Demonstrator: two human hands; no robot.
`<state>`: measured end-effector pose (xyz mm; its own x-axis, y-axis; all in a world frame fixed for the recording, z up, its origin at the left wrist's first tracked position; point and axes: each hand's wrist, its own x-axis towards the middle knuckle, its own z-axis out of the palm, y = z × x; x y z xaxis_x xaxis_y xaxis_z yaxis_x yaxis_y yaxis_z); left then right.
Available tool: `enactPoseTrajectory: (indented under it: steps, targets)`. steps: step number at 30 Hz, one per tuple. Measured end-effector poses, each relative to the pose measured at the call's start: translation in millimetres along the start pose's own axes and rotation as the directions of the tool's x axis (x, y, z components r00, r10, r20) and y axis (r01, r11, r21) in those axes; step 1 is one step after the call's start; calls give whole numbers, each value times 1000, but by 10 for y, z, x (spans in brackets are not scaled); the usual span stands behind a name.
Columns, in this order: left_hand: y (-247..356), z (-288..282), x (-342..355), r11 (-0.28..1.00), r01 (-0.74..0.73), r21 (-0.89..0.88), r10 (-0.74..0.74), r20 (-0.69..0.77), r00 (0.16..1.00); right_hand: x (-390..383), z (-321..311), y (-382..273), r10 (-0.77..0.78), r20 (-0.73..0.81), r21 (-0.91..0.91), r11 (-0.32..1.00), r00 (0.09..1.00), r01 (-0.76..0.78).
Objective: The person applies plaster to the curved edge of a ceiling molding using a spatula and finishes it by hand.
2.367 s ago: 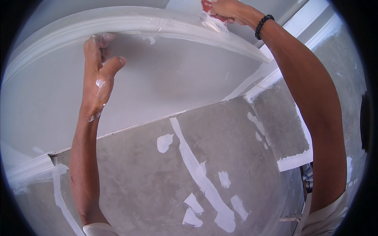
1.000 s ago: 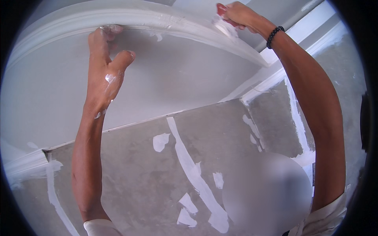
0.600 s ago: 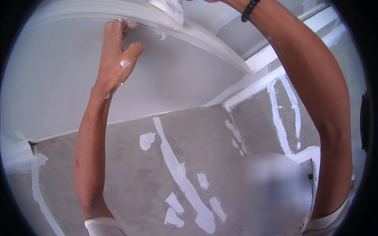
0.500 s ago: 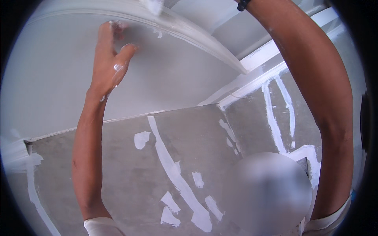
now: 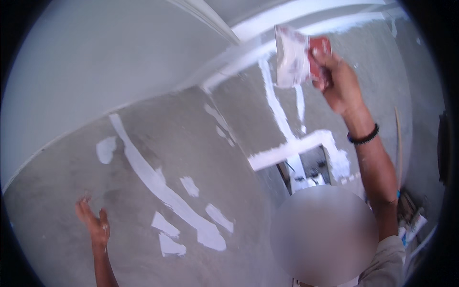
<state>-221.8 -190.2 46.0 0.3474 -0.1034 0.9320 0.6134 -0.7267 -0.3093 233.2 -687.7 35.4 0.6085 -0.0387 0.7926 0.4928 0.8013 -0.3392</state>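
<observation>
My right hand, raised at the upper right, is closed round the red grip of a putty spreader. Its broad blade is coated with white filler and held clear of my left hand. A dark bracelet circles that wrist. Low at the left is my left hand, its fingers apart and nothing in them, with white smears near the thumb. Behind it stretches a grey wall, where a long white filler strip and several smaller patches show.
A smooth grey ceiling surface with a white moulding lies above. On the right-hand wall, white filler borders an opening. A blurred round patch hides the lower right. Assorted items lie beyond my right arm.
My left hand has come down from the ceiling surface to the lower left. My right hand, formerly outside the picture, now shows with the spreader. The view has shifted toward the right and downward.
</observation>
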Motion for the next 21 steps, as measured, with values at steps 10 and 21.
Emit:
enactPoseTrajectory:
  steps: [10, 21]
  targets:
    - [-645, 417, -1153, 931, -2, 366, 15, -33, 999, -1333, -569, 1127, 570, -184, 169, 821, 800, -546]
    - [-805, 502, -1241, 850, -19, 526, 34, -18, 999, -3883, -1644, 1281, 877, -341, 315, 445, 338, -838]
